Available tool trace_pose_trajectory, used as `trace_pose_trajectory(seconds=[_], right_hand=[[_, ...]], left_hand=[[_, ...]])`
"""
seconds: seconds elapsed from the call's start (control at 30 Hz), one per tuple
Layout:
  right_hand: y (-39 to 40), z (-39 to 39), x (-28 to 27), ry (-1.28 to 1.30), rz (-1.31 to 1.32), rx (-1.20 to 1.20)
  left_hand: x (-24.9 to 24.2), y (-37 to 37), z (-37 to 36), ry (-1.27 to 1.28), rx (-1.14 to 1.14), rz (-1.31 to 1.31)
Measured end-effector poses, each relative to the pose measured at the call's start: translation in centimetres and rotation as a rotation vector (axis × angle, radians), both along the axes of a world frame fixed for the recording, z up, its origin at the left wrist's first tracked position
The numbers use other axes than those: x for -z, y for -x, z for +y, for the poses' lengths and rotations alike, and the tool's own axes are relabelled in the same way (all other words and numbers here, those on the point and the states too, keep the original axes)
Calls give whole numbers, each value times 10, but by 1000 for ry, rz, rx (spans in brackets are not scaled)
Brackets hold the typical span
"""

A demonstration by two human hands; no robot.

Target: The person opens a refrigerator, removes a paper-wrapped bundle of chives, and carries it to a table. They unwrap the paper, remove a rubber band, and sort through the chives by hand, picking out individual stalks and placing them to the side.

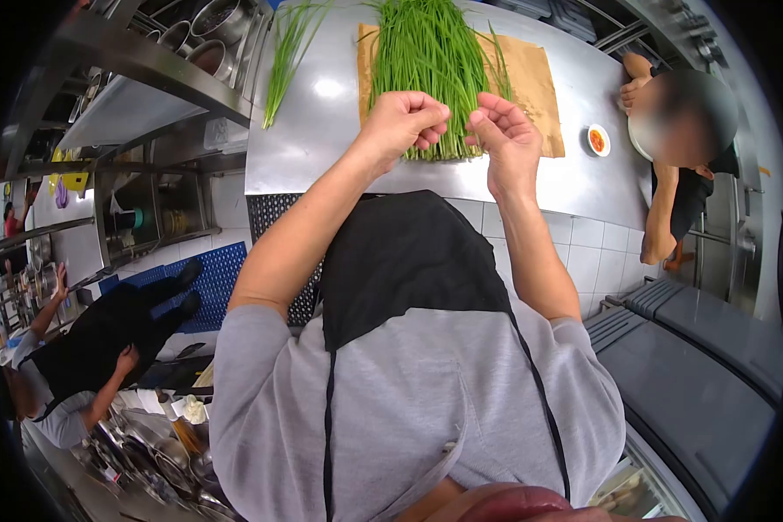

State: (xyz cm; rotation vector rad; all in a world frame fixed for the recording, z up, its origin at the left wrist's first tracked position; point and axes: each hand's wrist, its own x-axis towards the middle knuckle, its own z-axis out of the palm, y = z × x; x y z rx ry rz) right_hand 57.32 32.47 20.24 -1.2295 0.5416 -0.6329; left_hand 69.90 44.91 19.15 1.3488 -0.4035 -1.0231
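Observation:
A large bundle of long green garlic chives (431, 52) lies on a sheet of brown paper (535, 74), its pale stem ends toward me. Over the near part of the bundle, my left hand (404, 126) is closed, thumb against the curled fingers; anything pinched there is too small to make out. Facing it a short gap away, my right hand (509, 135) is loosely curled with its fingers apart, and I see nothing in it. A smaller bunch of chives (289, 61) rests directly on the steel table (322, 161) at the left.
On the table's right stands a small white bowl (598, 140) with orange-red contents. A person (687, 200) leans at the right end of the table. Another person in a dark apron (96, 339) is at the left. Metal shelving (157, 65) with pots borders the table's left side.

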Motion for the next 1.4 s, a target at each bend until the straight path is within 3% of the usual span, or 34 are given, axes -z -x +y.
trace_pose_trajectory(seconds=[0.13, 0.23, 0.5, 0.6, 0.73, 0.83, 1.1, 1.4], right_hand=[[-6, 3, 9, 347, -12, 73], [-7, 16, 5, 792, 22, 120], [-4, 24, 7, 1130, -111, 103], [1, 25, 13, 976, -91, 141], [4, 19, 25, 437, 121, -32], [2, 19, 22, 303, 100, -70], [-8, 10, 20, 322, 213, -63], [-2, 6, 13, -58, 161, -124]], left_hand=[[-7, 9, -3, 104, -130, 6], [-15, 11, -6, 113, -93, -4], [6, 1, -3, 226, -105, 334], [10, -3, -2, 236, -117, 349], [11, -2, -1, 236, -150, 356], [16, -2, -1, 236, -158, 311], [-1, 9, -7, 146, -158, 78], [5, 3, -6, 25, -19, 212]])
